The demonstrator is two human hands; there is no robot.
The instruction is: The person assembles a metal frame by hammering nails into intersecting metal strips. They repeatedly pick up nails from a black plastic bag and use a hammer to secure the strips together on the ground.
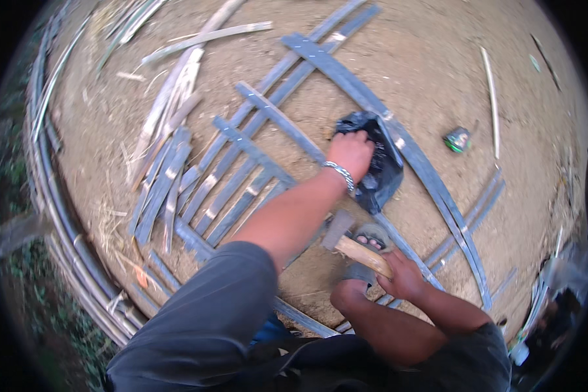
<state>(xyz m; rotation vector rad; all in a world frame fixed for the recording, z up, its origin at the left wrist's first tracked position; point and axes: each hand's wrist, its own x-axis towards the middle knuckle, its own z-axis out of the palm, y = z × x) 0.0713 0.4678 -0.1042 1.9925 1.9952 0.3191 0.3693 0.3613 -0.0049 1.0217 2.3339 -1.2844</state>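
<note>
Reaching forward, the left hand [351, 153] dipped at the mouth of a crumpled black plastic bag [385, 166], its fingers bent and their tips hidden in the dark folds; whether they grasped anything there, I could not tell. A silvery chain bracelet [340, 171] circled that wrist, and a dark grey sleeve [209, 281] covered the upper arm.

The right hand [404, 277] was clenched around the wooden handle of a hammer [362, 253]. The tool's blocky grey head pointed up and to the left, close to a sandalled foot [369, 240] with bare toes showing.

The bag sat on the earth ground [431, 65] near the middle of the view, just left of a long, wide bamboo slat [428, 179]. To its left, narrower split-bamboo strips [277, 121] crossed one another in an open lattice, their pale nodes standing out against the blue-grey surface.

Farther left lay a heap of loose bamboo pieces [160, 186], and beyond it long bamboo poles [78, 245] curved along the edge of green plants [52, 326]. On the right, well apart from the bag, were a small green-and-black packet [457, 140] and a thin pale stick [490, 102].
</note>
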